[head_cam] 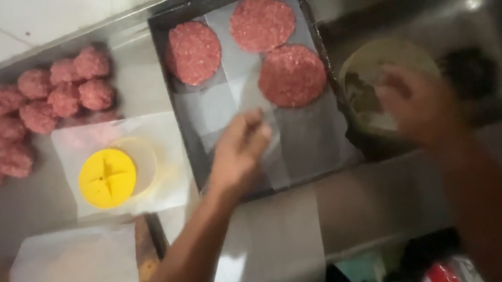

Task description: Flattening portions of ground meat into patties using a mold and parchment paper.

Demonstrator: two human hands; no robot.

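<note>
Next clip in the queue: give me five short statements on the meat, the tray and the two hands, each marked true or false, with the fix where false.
1. Three flat patties lie in the dark tray. True.
2. The yellow press sits inside the tray. False: it rests on a paper sheet left of the tray.
3. The meat balls are piled left of the tray. True.
4. The left hand grips a meat ball. False: it is over the tray's paper lining, fingertips at a sheet; no meat is in it.
5. The right hand is over the round container right of the tray. True, though it is blurred.
</note>
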